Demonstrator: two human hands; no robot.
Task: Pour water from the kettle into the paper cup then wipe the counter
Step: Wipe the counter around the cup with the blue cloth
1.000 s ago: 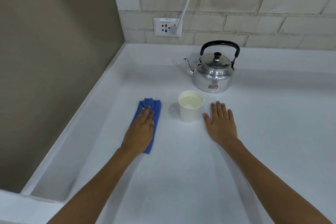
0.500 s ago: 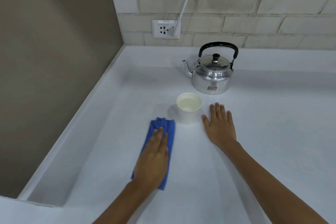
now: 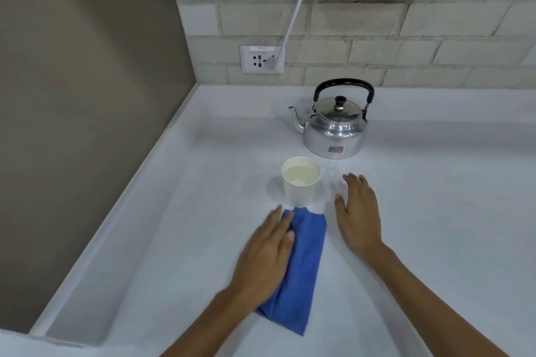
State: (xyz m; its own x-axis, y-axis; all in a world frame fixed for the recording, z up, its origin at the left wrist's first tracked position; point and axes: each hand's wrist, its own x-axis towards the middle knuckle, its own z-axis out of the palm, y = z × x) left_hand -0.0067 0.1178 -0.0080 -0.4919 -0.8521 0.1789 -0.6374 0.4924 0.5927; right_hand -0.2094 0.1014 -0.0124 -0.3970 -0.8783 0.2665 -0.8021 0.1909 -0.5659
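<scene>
At frame centre, the paper cup holds water and the kettle stands upright just above it: pouring looks done. Wiping remains. Left hand presses flat, fingers extended, on the blue cloth; right hand rests open on the counter.

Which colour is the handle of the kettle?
The kettle handle is black, seen clearly in the head view.
</scene>
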